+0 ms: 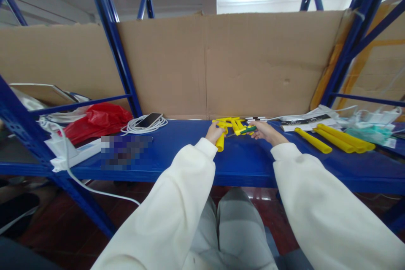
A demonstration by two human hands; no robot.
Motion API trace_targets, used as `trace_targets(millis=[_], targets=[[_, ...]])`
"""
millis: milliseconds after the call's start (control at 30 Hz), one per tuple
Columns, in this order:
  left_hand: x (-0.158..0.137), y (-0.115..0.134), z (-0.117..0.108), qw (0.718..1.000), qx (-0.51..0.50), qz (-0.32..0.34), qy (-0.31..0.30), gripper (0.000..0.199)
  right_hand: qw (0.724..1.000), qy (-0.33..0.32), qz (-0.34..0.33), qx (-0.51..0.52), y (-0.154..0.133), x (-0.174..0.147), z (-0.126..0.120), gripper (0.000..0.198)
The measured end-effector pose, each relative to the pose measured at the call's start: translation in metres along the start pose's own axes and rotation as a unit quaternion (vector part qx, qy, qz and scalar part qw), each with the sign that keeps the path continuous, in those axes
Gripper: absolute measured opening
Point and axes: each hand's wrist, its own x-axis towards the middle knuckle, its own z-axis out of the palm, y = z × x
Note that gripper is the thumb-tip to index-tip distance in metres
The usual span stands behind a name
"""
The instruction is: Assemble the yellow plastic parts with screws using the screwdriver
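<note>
My left hand (214,132) is closed around a yellow pipe fitting (220,143), whose round open end points down toward me. In my right hand (263,131) is a screwdriver (248,130) with a green and yellow handle, its thin shaft pointing left toward the fitting. From here I cannot tell whether the tip touches it. Just behind and between the hands lie more yellow fittings (236,125) on the blue shelf top (186,147). My fingers hide part of the held fitting.
Several yellow tubes (343,139) lie at the right beside a green plastic bag (368,133). At the left are a phone (149,120) on a coiled white cable (131,126), a red bag (98,120) and a white power strip (82,152). A cardboard panel (253,63) stands behind.
</note>
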Motion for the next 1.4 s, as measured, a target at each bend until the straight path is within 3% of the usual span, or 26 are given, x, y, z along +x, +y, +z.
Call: trace_targets(millis=[267, 433, 700, 900, 1100, 1200, 1333, 1400], targets=[[0.001, 0.000, 0.003, 1.000, -0.007, -0.004, -0.003, 0.059, 0.998, -0.027, 0.022, -0.057, 0.007, 0.005, 0.004, 0.007], [0.009, -0.006, 0.005, 0.998, -0.057, 0.000, -0.021, 0.068, 0.990, -0.026, -0.067, -0.119, 0.017, 0.013, 0.000, 0.012], [0.025, -0.019, 0.005, 0.994, -0.070, 0.014, -0.077, 0.077, 0.938, -0.012, -0.187, -0.291, 0.025, 0.029, -0.004, 0.013], [0.030, -0.023, 0.005, 0.994, 0.055, 0.060, -0.068, 0.060, 0.908, 0.043, -0.197, -0.368, 0.027, 0.035, -0.006, 0.006], [0.019, -0.024, -0.001, 0.952, 0.245, 0.169, -0.073, 0.044, 0.911, 0.051, -0.198, -0.358, 0.026, 0.035, -0.009, 0.015], [0.014, -0.021, -0.001, 0.942, 0.265, 0.195, -0.064, 0.036, 0.919, 0.047, -0.194, -0.339, 0.025, 0.035, -0.009, 0.019], [0.013, -0.019, 0.001, 0.939, 0.267, 0.213, -0.037, 0.031, 0.921, 0.080, -0.177, -0.338, 0.027, 0.038, -0.010, 0.006], [0.013, -0.018, 0.001, 0.936, 0.276, 0.220, -0.023, 0.030, 0.917, 0.106, -0.167, -0.345, 0.027, 0.040, -0.012, 0.015]])
